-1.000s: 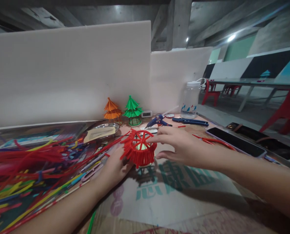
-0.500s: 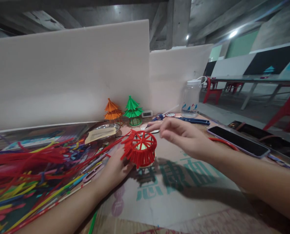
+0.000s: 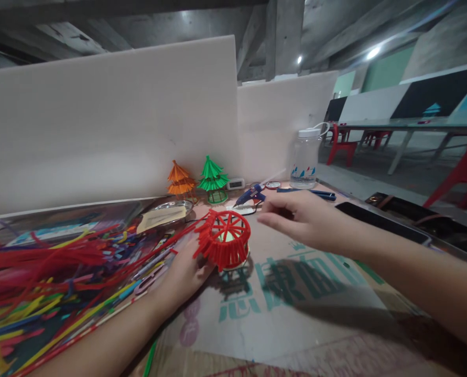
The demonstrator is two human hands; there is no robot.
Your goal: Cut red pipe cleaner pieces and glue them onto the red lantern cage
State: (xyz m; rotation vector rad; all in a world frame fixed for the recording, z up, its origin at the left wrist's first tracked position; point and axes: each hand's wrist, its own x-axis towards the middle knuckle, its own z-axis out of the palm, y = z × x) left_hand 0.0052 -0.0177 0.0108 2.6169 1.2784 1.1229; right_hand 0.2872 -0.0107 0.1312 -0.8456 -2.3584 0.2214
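Observation:
A red dome-shaped piece built from cut straws [image 3: 225, 243] stands on a sheet of printed cardboard [image 3: 296, 314]. My left hand [image 3: 184, 275] lies on the table at its left side and grips its lower edge, with the fingers hidden behind the straws. My right hand [image 3: 304, 222] hovers a little to the right of the dome and above it, apart from it. Its thumb and fingers are drawn together in a pinch pointing left. I cannot make out anything between them.
A heap of coloured straws [image 3: 40, 272] covers the table's left. At the back, by the white partition [image 3: 111, 120], stand an orange straw tower [image 3: 181, 179], a green one [image 3: 213, 178], a metal dish [image 3: 170, 207], a blue glue gun [image 3: 251, 195], blue pliers [image 3: 315, 193] and a clear bottle [image 3: 306, 157]. A dark phone [image 3: 378, 220] lies right.
My right hand has lifted off the dome's right rim and drawn back to the right, its fingers closing from spread into a pinch. My left hand and the dome have stayed put.

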